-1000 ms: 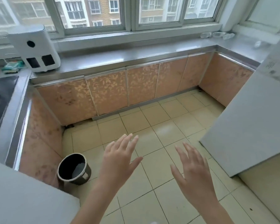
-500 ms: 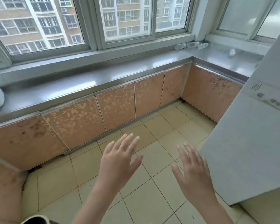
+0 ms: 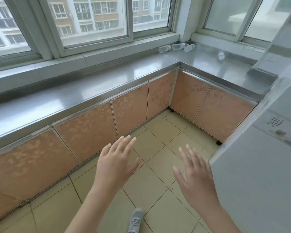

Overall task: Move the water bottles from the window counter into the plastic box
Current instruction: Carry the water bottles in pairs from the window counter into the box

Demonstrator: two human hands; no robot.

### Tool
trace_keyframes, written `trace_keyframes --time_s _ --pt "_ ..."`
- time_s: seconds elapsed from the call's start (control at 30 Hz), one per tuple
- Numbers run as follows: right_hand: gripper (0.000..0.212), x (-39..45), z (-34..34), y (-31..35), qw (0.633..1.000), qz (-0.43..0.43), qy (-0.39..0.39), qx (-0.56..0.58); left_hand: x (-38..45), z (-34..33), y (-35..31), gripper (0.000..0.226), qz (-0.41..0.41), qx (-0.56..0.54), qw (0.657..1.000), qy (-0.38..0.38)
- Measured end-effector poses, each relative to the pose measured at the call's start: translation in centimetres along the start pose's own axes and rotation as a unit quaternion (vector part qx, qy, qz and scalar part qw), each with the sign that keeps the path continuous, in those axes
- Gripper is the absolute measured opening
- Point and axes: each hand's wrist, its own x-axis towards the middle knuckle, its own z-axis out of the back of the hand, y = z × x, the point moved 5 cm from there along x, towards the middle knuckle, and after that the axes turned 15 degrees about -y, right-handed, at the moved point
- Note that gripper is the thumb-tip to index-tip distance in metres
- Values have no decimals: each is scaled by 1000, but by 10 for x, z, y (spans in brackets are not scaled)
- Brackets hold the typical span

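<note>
Both hands are out in front of the person, palms down over the tiled floor, and neither one holds anything. The left hand has its fingers long and only a little apart, the thumb out to the side; the right hand has its fingers fanned wider. Far beyond the fingertips, up in the corner where the steel window counter bends, three clear water bottles lie on their sides against the window sill, close together in a row. A fourth small bottle rests alone on the counter, past the right hand's fingertips and a little to their right, apart from the three. Between the fingers and the bottles run the peach cabinet doors under the counter. Just to the right of the right hand's little finger rises the pale side of a white appliance, very near the hand. Below the wrists, a grey shoe stands on the tiles. No plastic box shows anywhere in this view.
</note>
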Motion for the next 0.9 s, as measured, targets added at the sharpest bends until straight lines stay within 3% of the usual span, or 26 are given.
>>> trace_keyframes --time_s 0.47,0.9 --pt "65 238 -62 -77 994 -105 -23 -13 265 -164 -17 63 -89 -60 994 17" --pt "66 484 -100 -211 996 -86 -24 -22 486 -308 -94 63 -76 -44 996 28"
